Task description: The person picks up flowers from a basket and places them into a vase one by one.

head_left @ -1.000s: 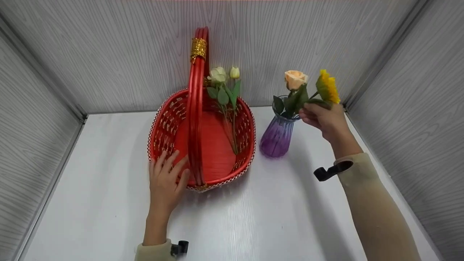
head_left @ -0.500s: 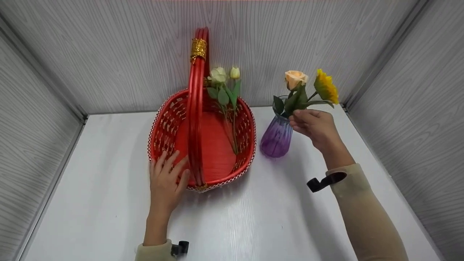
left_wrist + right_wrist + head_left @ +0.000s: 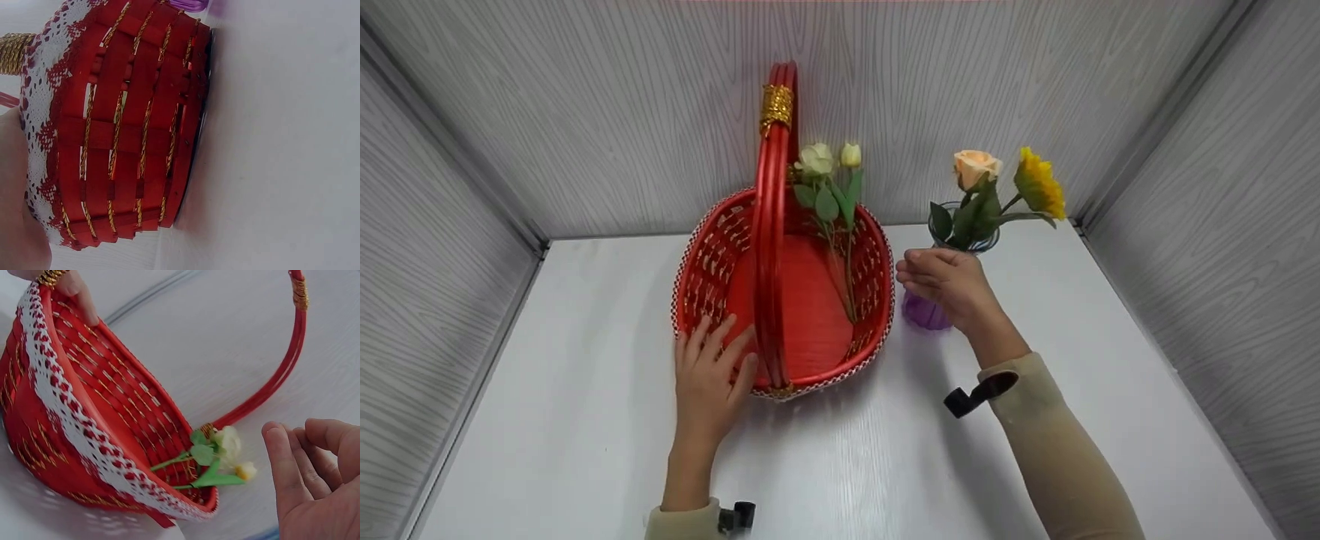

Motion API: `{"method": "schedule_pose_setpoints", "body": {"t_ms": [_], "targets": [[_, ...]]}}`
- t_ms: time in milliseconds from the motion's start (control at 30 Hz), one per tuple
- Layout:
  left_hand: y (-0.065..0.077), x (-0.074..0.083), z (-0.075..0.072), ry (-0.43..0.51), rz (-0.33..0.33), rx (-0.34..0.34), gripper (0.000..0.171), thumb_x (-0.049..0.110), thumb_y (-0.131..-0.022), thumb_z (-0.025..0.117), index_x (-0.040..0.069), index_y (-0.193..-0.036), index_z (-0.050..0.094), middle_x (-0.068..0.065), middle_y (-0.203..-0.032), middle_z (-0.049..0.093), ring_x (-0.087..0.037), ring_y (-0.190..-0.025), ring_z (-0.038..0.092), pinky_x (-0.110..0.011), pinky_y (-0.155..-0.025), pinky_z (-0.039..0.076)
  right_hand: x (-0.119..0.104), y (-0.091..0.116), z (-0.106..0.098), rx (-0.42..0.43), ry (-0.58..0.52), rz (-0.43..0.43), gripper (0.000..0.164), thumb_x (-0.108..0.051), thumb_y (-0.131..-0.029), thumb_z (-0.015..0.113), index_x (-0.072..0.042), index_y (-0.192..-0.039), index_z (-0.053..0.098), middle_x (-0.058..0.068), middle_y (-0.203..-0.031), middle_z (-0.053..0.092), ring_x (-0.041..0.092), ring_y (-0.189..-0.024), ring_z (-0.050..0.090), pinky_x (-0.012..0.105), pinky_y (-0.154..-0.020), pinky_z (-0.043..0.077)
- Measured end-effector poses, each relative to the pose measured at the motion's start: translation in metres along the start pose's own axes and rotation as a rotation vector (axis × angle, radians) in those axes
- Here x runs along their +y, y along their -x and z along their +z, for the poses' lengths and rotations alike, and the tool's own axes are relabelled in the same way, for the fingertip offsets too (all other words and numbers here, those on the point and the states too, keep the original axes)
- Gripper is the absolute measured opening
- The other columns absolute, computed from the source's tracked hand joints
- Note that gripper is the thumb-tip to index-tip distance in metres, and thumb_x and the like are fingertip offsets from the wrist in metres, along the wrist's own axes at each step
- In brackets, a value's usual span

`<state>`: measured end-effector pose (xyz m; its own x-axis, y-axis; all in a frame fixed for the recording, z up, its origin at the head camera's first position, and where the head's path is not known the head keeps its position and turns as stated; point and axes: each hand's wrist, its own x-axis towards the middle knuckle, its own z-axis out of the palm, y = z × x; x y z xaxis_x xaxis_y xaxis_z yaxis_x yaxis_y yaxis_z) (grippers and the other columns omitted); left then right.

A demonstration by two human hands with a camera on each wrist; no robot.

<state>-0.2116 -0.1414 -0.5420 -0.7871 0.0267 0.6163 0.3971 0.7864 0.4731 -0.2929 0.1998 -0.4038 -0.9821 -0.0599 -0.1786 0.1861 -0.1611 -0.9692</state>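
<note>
I see handle [image 3: 769, 247] over basket [image 3: 810, 300] w/ 2 pale flwrs [image 3: 816, 160], vase [image 3: 926, 313] (rose [image 3: 976, 169], sunflower [image 3: 1040, 184]) part-blocked by R hand [image 3: 949, 281], loose, nothing held; L hand [image 3: 708, 382], splayed, touches basket.

Table [image 3: 840, 472]: white top, faint wood grain, some gloss, straight back edge, sides spreading toward the near end. 2 items directly on it.

1) Red woven basket [image 3: 817, 319], upright, left of centre, toward the back. Flat base on the surface; the left wrist view shows the lower edge meeting the white top, thin dark line at the contact. Soft shading on the table at its near side.

2) Vase [image 3: 924, 321], purple at the bottom, standing upright just right of the basket, narrow gap to the basket rim in the head view. Base on the table, mid part partly hidden. Left wrist view shows a purple tint on the white beside its base.
</note>
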Motion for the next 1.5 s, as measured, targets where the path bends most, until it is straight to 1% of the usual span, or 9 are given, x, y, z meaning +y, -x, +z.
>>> {"method": "schedule_pose_setpoints", "body": {"t_ms": [300,533,667,767,867,1033,1133,1233,1500], "targets": [[0.001,-0.001,0.000,-0.003,-0.006,-0.001,0.040,0.043,-0.096,0.057,0.024,-0.129,0.068,-0.008,-0.143,0.058,-0.038,-0.141,0.039,-0.064,-0.119,0.013,0.021,-0.021,0.029,0.001,-0.089,0.063,0.032,-0.015,-0.096,0.067,0.006,-0.121,0.065,0.016,-0.102,0.075,0.021,-0.088,0.074,0.032,-0.085,0.058],[0.001,-0.002,-0.001,-0.005,-0.008,-0.009,0.040,0.043,-0.097,0.055,0.023,-0.129,0.069,-0.009,-0.143,0.058,-0.038,-0.141,0.039,-0.064,-0.119,0.013,0.038,-0.039,0.048,-0.009,-0.157,0.072,0.036,-0.014,-0.101,0.059,0.007,-0.130,0.060,0.012,-0.101,0.074,0.020,-0.092,0.073,0.032,-0.090,0.057],[0.001,-0.001,0.000,0.000,-0.016,-0.013,0.040,0.043,-0.098,0.055,0.023,-0.129,0.069,-0.008,-0.143,0.058,-0.037,-0.142,0.039,-0.064,-0.119,0.012,0.049,-0.048,0.061,0.015,-0.211,0.039,0.038,-0.013,-0.102,0.056,0.008,-0.134,0.056,0.016,-0.109,0.073,0.019,-0.093,0.072,0.032,-0.089,0.057],[0.000,0.001,0.001,0.002,-0.010,-0.011,0.039,0.043,-0.098,0.055,0.024,-0.129,0.069,-0.008,-0.143,0.058,-0.037,-0.142,0.039,-0.064,-0.119,0.012,0.055,-0.053,0.068,0.052,-0.237,-0.014,0.038,-0.013,-0.103,0.054,0.008,-0.134,0.055,0.023,-0.122,0.067,0.026,-0.105,0.069,0.034,-0.093,0.056],[0.000,0.002,0.000,0.002,-0.006,-0.007,0.038,0.041,-0.098,0.055,0.023,-0.129,0.069,-0.008,-0.142,0.059,-0.038,-0.141,0.040,-0.064,-0.119,0.013,0.061,-0.059,0.074,0.077,-0.253,-0.054,0.040,-0.014,-0.103,0.054,0.008,-0.137,0.053,0.027,-0.134,0.059,0.035,-0.123,0.060,0.038,-0.100,0.052],[0.000,0.001,-0.002,-0.012,-0.016,-0.020,0.039,0.042,-0.098,0.054,0.024,-0.130,0.068,-0.007,-0.143,0.058,-0.035,-0.143,0.038,-0.062,-0.120,0.011,0.068,-0.066,0.080,0.046,-0.311,-0.077,0.044,-0.017,-0.106,0.048,0.008,-0.143,0.046,0.029,-0.144,0.049,0.041,-0.136,0.047,0.041,-0.109,0.044],[0.001,0.000,-0.003,-0.016,-0.024,-0.022,0.039,0.042,-0.098,0.055,0.024,-0.131,0.068,-0.007,-0.144,0.058,-0.035,-0.144,0.037,-0.062,-0.120,0.011,0.071,-0.069,0.083,0.009,-0.363,-0.054,0.045,-0.018,-0.107,0.044,0.007,-0.144,0.045,0.028,-0.146,0.048,0.040,-0.137,0.045,0.042,-0.110,0.043],[0.002,0.001,-0.004,-0.020,-0.019,-0.011,0.039,0.040,-0.097,0.056,0.024,-0.130,0.068,-0.007,-0.143,0.058,-0.037,-0.142,0.038,-0.063,-0.119,0.013,0.074,-0.071,0.086,-0.001,-0.363,-0.013,0.044,-0.019,-0.107,0.043,0.005,-0.144,0.047,0.025,-0.144,0.051,0.039,-0.137,0.047,0.039,-0.108,0.046],[0.000,0.004,-0.002,-0.040,0.026,-0.002,0.038,0.038,-0.096,0.056,0.024,-0.130,0.068,-0.008,-0.141,0.060,-0.039,-0.140,0.041,-0.064,-0.118,0.014,0.077,-0.076,0.087,0.108,-0.285,0.024,0.041,-0.019,-0.105,0.048,0.003,-0.139,0.053,0.023,-0.140,0.057,0.029,-0.122,0.061,0.041,-0.109,0.045]]}}
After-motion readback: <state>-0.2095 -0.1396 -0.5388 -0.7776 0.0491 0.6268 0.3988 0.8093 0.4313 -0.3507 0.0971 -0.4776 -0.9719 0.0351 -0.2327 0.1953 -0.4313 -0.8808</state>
